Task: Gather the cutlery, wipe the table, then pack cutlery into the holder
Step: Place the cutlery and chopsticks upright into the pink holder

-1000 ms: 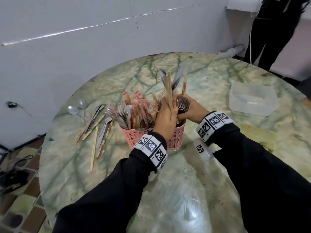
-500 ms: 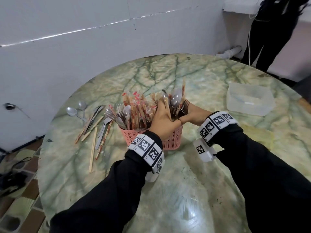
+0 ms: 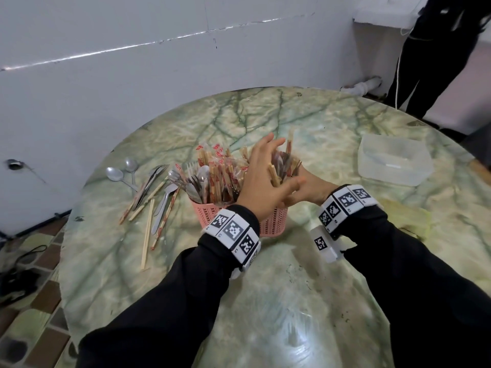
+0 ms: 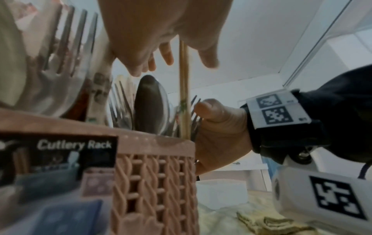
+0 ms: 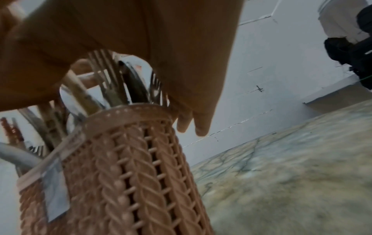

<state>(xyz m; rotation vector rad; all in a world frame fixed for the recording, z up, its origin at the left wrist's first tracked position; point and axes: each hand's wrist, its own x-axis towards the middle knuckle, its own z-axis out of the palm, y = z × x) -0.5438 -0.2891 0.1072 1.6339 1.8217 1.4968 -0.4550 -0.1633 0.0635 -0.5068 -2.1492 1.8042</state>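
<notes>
Since half a second ago, the left hand [image 3: 261, 179] has opened: its fingers, then wrapped round a bundle of cutlery, now stand spread above the holder [image 3: 273, 221], gripping nothing. That bundle has dropped further into the holder's right end.

Holder: pink plastic, woven-lattice walls, upright on the green marbled surface [image 3: 265, 301], near its middle. It is packed with forks, spoons and red-printed wrapped chopsticks [image 3: 212, 171], all standing on end.

Loose cutlery [image 3: 156, 192] lies on the surface left of the holder, unchanged from before: two spoons, several chopsticks, further metal pieces.

Right hand [image 3: 310, 189]: at the holder's right end, against the standing cutlery. Its fingers appear extended down the outer wall in the right wrist view, though blur makes this uncertain.

Only the left wrist view shows a black label [image 4: 76, 144] reading "Cutlery Rack" on the holder, and a single bare chopstick [image 4: 184, 89] upright beneath the spread fingers. Only the head view shows a clear plastic container [image 3: 393, 160] well to the right.
</notes>
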